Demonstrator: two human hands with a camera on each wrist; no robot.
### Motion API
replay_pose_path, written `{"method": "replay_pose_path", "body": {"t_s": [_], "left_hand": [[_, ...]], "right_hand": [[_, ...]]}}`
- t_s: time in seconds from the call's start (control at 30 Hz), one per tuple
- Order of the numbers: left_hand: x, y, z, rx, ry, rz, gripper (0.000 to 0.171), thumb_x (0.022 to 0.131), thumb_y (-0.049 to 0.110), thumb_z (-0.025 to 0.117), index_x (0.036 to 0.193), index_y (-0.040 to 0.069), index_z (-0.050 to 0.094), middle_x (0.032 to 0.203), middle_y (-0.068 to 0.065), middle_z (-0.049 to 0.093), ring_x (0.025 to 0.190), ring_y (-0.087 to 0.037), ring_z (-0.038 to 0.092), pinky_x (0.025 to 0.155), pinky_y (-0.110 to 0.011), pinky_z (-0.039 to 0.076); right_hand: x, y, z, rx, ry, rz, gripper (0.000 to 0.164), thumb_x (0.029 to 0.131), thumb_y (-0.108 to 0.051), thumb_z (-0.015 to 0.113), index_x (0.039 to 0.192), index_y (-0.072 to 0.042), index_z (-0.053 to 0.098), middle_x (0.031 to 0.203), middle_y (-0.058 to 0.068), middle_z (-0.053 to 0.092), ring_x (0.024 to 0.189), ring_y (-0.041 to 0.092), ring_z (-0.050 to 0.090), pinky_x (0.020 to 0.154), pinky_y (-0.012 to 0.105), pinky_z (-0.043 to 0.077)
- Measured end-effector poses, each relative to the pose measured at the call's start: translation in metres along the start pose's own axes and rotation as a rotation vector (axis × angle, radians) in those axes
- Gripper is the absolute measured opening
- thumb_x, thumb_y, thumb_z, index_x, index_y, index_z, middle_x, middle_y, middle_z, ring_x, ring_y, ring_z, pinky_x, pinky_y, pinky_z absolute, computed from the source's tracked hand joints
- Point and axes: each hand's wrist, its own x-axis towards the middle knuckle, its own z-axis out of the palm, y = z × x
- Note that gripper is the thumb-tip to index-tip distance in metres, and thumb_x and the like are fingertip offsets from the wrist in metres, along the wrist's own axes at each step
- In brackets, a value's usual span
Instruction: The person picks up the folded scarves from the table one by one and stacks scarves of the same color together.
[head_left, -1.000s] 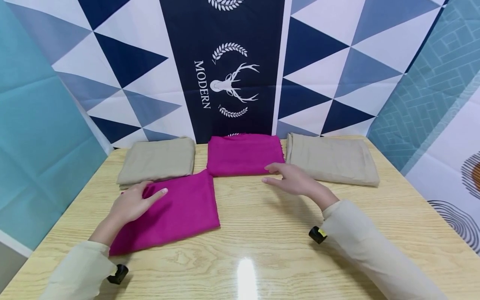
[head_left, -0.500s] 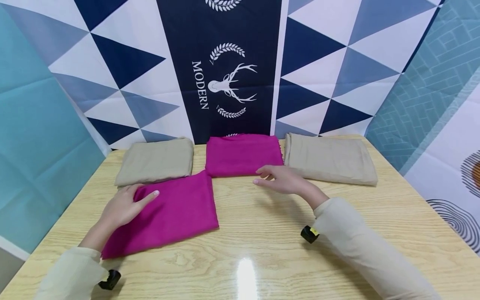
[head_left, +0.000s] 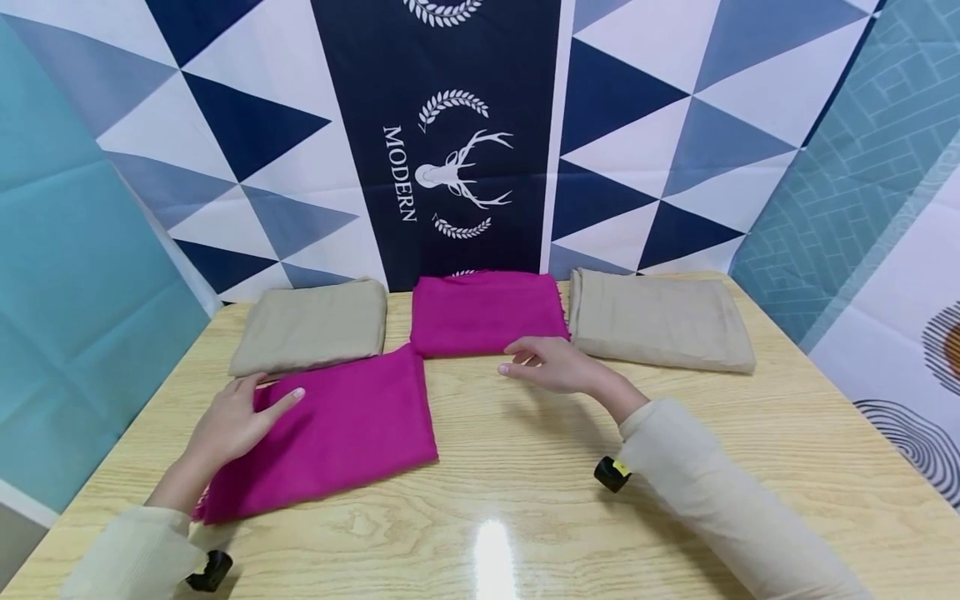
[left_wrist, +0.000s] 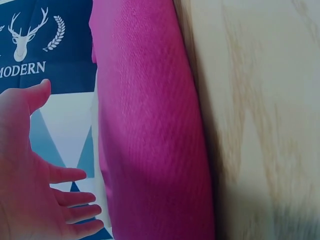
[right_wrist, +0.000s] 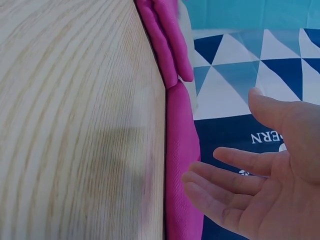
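Note:
A folded magenta cloth (head_left: pixel 345 421) lies flat and slightly askew on the left of the table. Over its left side hovers my left hand (head_left: pixel 232 421), fingers spread and holding nothing; the left wrist view shows the palm (left_wrist: pixel 30 185) apart from the cloth. A second folded magenta cloth (head_left: pixel 487 312) lies at the back middle. My right hand (head_left: pixel 551 364) is in the air just in front of it, fingers loosely bent, with nothing in them. In the right wrist view the hand (right_wrist: pixel 265 175) overlaps that cloth's edge; contact is not evident.
Folded beige cloths lie at the back left (head_left: pixel 311 325) and back right (head_left: pixel 660 321), beside the middle magenta one. A patterned wall hanging (head_left: pixel 457 150) stands behind the wooden table (head_left: pixel 465 467). A black wrist camera (head_left: pixel 611 473) hangs under the right sleeve.
My left hand has drifted left and a little toward me over the magenta cloth. The right hand has moved slightly left. The cloths stay in place.

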Motion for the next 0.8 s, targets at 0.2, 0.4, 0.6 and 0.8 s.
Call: {"method": "replay_pose_path", "body": {"t_s": [0.2, 0.4, 0.6, 0.8], "left_hand": [[-0.001, -0.007, 0.000, 0.002, -0.013, -0.022, 0.095, 0.094, 0.066, 0.043, 0.149, -0.009, 0.024, 0.145, -0.040, 0.033, 0.130, -0.058, 0.035, 0.101, -0.072, 0.036], [0.000, -0.010, -0.001, -0.003, -0.037, -0.053, 0.100, 0.094, 0.068, 0.042, 0.148, -0.014, 0.020, 0.144, -0.043, 0.031, 0.129, -0.059, 0.035, 0.102, -0.072, 0.036], [0.000, -0.013, -0.003, -0.044, -0.073, -0.111, 0.103, 0.094, 0.067, 0.040, 0.146, -0.018, 0.018, 0.144, -0.044, 0.030, 0.129, -0.058, 0.037, 0.103, -0.069, 0.038], [0.000, -0.018, -0.008, -0.068, -0.149, -0.220, 0.106, 0.096, 0.067, 0.035, 0.143, -0.025, 0.011, 0.142, -0.049, 0.025, 0.128, -0.059, 0.035, 0.105, -0.066, 0.039]], "right_hand": [[0.003, -0.001, 0.003, 0.016, 0.001, -0.017, 0.048, 0.099, -0.035, 0.057, 0.132, 0.000, 0.057, 0.123, 0.016, 0.067, 0.114, 0.031, 0.065, 0.099, 0.044, 0.053], [0.006, -0.006, 0.005, 0.040, 0.007, -0.012, 0.047, 0.098, -0.035, 0.057, 0.131, -0.001, 0.058, 0.121, 0.015, 0.068, 0.112, 0.030, 0.065, 0.098, 0.043, 0.053], [0.008, -0.008, 0.008, 0.047, 0.001, -0.004, 0.048, 0.098, -0.034, 0.057, 0.132, 0.000, 0.057, 0.121, 0.016, 0.068, 0.111, 0.030, 0.066, 0.098, 0.042, 0.053], [0.012, -0.011, 0.010, 0.056, 0.000, 0.014, 0.048, 0.098, -0.036, 0.057, 0.132, -0.002, 0.057, 0.123, 0.015, 0.067, 0.113, 0.029, 0.065, 0.099, 0.042, 0.053]]}}
